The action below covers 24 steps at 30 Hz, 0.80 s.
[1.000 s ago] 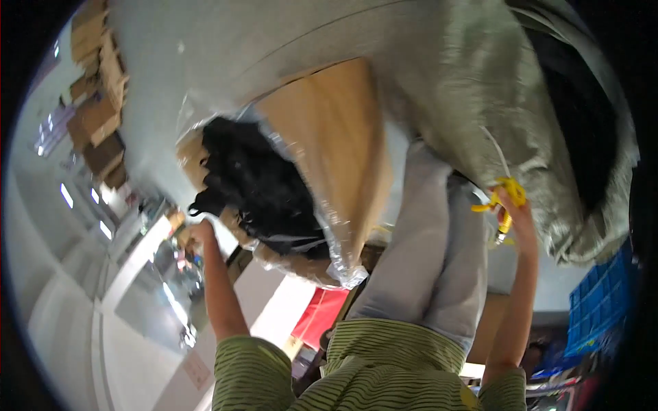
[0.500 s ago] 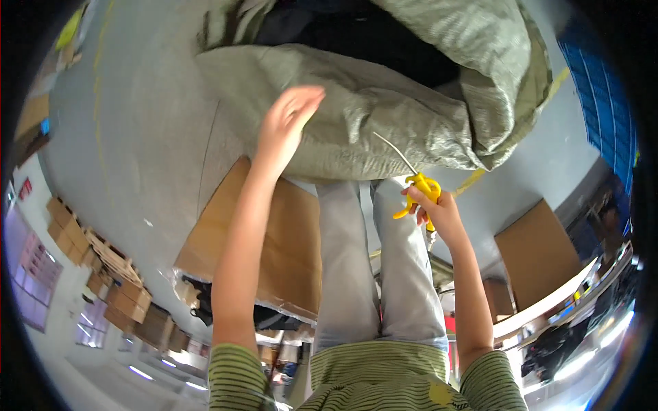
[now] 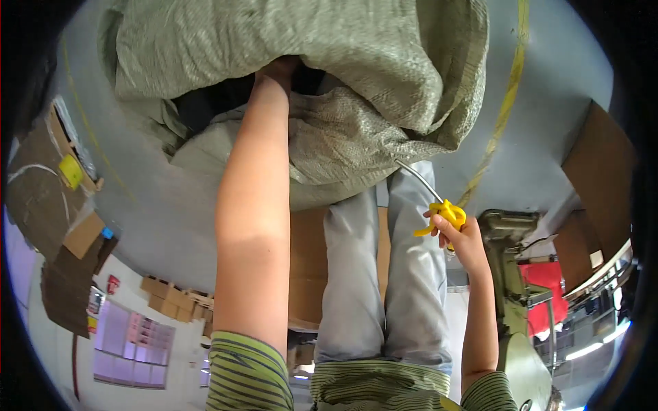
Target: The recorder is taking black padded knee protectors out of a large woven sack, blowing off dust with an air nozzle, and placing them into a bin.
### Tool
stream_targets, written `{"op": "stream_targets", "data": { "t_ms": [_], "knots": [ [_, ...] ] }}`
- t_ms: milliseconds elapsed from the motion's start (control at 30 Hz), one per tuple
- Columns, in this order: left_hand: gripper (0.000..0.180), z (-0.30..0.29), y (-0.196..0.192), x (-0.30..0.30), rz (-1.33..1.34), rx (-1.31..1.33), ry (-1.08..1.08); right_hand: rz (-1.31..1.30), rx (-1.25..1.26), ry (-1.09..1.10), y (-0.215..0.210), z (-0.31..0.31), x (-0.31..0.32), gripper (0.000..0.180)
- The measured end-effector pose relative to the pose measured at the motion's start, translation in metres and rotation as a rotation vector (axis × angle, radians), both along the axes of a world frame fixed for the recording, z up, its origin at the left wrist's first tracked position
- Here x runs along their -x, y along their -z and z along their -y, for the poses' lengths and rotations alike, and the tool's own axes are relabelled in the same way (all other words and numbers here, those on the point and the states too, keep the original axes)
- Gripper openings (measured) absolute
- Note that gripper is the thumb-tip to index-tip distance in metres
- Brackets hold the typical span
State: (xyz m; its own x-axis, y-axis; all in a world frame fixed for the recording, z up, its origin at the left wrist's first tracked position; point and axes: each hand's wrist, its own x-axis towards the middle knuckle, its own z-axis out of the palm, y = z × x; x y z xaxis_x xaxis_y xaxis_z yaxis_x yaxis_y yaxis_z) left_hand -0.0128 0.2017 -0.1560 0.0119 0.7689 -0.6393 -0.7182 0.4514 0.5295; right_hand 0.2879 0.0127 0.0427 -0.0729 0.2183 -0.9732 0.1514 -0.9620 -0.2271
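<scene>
The grey-green sack (image 3: 288, 34) is spread at the top of the view, its mouth sagging open around dark contents (image 3: 223, 101). The left hand (image 3: 276, 71) is sunk into that mouth past the knuckles, with an overhanging fold above it; its fingers are hidden by the fold and the shadow, so whether anything is gripped cannot be told. By the fingers of the right hand (image 3: 467, 241), closed around its body, a yellow air gun (image 3: 450, 212) is held to the right of the sack, above the right leg. The thin metal nozzle (image 3: 421, 181) is pointed up and leftward, its tip seen at the sack's lower edge (contact there cannot be made out). The sack is formed of coarse woven plastic, slightly shiny, gathered into thick rolls and creases. The air gun is smooth and moulded, with a lever projecting on one side. Below, grey trousers (image 3: 353, 274) in soft fabric are flanked by flat brown cardboard (image 3: 307, 257) and a green metal machine (image 3: 510, 274). Beyond, the smooth grey floor (image 3: 171, 205) is crossed by a worn yellow line (image 3: 506, 113).
</scene>
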Motion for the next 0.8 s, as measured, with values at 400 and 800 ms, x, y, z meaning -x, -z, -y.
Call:
{"op": "stream_targets", "data": {
  "t_ms": [400,800],
  "knots": [
    [0.052,0.048,-0.040,0.065,-0.209,0.205,-0.255,-0.022,-0.067,-0.060,-0.012,-0.003,0.027,0.033],
    [0.062,0.172,-0.127,0.049,-0.843,0.250,0.140,0.155,-0.411,-0.504,-0.026,-0.019,0.067,0.035]
  ]
}}
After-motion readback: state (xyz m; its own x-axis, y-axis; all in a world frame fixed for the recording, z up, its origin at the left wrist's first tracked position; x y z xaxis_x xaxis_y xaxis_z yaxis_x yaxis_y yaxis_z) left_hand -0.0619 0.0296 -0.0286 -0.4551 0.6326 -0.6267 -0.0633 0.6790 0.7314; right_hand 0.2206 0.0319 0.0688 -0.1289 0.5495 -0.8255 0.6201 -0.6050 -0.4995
